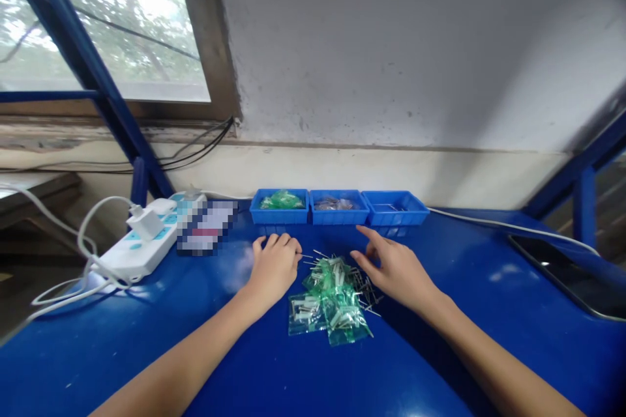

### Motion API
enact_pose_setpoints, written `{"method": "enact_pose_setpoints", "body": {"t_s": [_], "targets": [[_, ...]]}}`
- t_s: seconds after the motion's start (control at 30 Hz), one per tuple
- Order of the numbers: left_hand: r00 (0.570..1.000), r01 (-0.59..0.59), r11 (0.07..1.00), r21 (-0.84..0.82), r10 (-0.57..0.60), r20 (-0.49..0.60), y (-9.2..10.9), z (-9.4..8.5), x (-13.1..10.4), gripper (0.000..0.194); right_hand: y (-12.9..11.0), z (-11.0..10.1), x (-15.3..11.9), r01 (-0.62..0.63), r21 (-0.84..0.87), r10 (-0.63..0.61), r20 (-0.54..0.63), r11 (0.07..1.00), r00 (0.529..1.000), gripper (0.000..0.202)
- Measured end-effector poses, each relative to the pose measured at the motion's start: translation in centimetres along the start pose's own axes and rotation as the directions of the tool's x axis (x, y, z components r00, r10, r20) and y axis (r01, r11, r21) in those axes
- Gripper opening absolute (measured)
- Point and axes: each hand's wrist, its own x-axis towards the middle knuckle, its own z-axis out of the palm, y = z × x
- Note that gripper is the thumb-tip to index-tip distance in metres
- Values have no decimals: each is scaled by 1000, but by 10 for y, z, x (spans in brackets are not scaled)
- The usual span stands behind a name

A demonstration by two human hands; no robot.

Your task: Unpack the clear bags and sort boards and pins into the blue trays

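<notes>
Below, blue tabletop point(288, 378); behind, wall point(366, 52).

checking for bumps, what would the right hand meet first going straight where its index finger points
The right hand would likely meet the middle blue tray first, though the hand's height is unclear.

No text, number or sign can be read, the flat object point(207, 228) beside the power strip point(163, 232) being pixelated.
</notes>
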Motion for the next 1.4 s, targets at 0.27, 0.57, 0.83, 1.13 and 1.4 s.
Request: {"method": "enact_pose_setpoints", "body": {"t_s": [0.27,0.57,0.83,1.13,1.4], "targets": [[967,-236,874,-424,253,-17,24,-16,-14,14,-29,2,-7,372,93,-373,-7,924,928,24],[962,-249,846,-472,274,-18,29,-23,-17,26,-33,3,-8,401,41,-396,-95,915,913,16],[948,-316,820,-478,296,-120,30,-25,-20,15,-33,0,-8,368,74,-356,-136,927,924,19],[967,-253,866,-431,220,-126,30,-29,-21,33,-36,-1,-10,422,10,-417,-146,906,897,15],[983,-175,955,-238,183,12,7,-20,-6,15,17,-36,2,183,-162,-244,-597,970,764,29]]}}
